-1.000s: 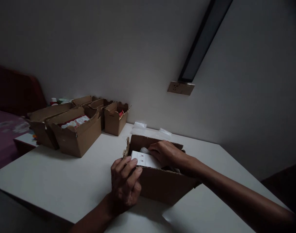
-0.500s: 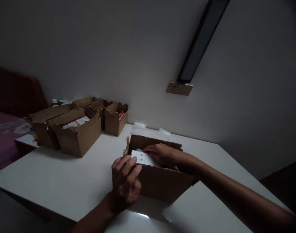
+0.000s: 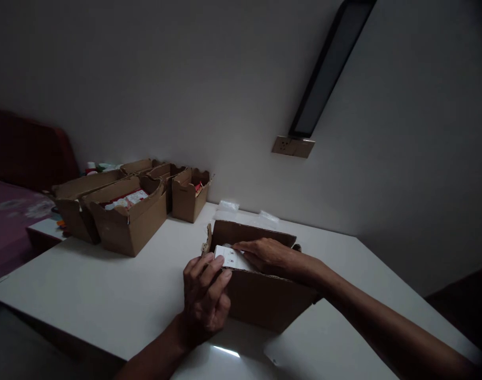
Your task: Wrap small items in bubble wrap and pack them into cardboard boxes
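A brown cardboard box (image 3: 264,301) with an open top and rough-cut edges stands on the white table in front of me. Inside it, near its left end, lies a white carton (image 3: 233,257) with small printed marks. My left hand (image 3: 207,293) is curled round the box's near left corner, fingertips over the rim beside the white carton. Reaching over the near wall, my right hand (image 3: 270,256) is inside the box with its index finger stretched out towards the carton. Its other fingers are partly hidden, and I see nothing held in it.
Several cardboard boxes (image 3: 146,224) stand close together at the back left, one with red and white packets inside. Clear plastic packets (image 3: 228,206) lie by the wall. A wall socket (image 3: 293,146) sits above the white table (image 3: 118,295). A purple bed (image 3: 15,221) adjoins at left.
My right hand has shifted slightly and lies flatter in the box. My left hand keeps its place at the corner, and the view has moved a little.
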Available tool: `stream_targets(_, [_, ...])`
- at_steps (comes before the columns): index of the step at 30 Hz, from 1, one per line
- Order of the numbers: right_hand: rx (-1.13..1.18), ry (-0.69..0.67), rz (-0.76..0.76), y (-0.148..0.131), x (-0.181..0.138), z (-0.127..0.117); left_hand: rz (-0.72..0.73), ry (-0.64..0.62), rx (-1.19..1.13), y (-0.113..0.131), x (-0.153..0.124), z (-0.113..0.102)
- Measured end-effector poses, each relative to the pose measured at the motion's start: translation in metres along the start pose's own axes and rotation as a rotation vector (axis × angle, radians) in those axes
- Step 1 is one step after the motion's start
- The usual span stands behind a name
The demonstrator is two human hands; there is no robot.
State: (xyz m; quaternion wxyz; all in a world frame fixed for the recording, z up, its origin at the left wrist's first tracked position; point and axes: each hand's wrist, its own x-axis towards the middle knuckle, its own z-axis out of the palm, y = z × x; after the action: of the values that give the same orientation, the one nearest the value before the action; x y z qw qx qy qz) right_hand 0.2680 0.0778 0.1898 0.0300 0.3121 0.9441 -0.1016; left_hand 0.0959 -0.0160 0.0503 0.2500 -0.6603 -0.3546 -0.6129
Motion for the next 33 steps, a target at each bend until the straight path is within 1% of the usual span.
stream_targets(4, [-0.015,-0.067,0.047,-0.001,0.001,-0.001,0.001,-0.009,-0.001,0.0,0.001,0.0])
stream_targets(7, [-0.008,-0.07,0.065,0.0,-0.001,-0.002,-0.002,-0.01,-0.003,0.0,0.001,0.0])
stream_targets(12, [0.154,-0.021,0.068,0.001,-0.006,-0.002,0.0,-0.008,-0.013,0.0,0.002,0.0])
stream_targets(18, [0.451,-0.085,0.022,-0.004,-0.013,-0.008,0.003,0.003,-0.015,0.0,0.001,0.0])
stream_targets(22, [0.508,-0.083,0.05,-0.003,-0.012,-0.008,0.0,-0.001,-0.009,0.0,0.001,0.0])
stream_targets(26, [0.534,-0.094,0.136,0.002,-0.008,-0.002,0.004,0.001,-0.011,0.0,0.001,0.0])
stream_targets(28, [0.542,-0.061,0.198,0.004,-0.005,0.002,0.001,-0.002,-0.006,0.0,0.001,0.0])
stream_targets(33, [0.558,0.09,0.327,0.007,-0.003,0.012,-0.012,-0.014,0.0,0.0,0.001,-0.001])
